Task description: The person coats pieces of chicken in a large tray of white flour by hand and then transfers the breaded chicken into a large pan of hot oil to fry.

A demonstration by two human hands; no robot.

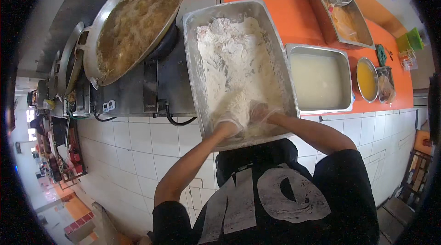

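Note:
A deep rectangular steel pan (190, 48) holds white flour (248, 62), heaped and clumped. Flour-coated pieces (220, 28) lie in its far left corner. Both hands are in the near part of the pan and wear clear plastic gloves. My left hand (229, 119) is at the near left, against a mound of flour that hides its fingers. My right hand (262, 111) is close beside it on the right, its fingers blurred and partly covered by the glove. Whether either hand grips anything cannot be made out.
Left of the pan, a large wok (90, 55) of bubbling oil stands on a stove. At the right are a steel tray of pale liquid (318, 76), a round bowl of yellow liquid (367, 79) and a deep steel container (320, 21) on the orange counter (289, 14).

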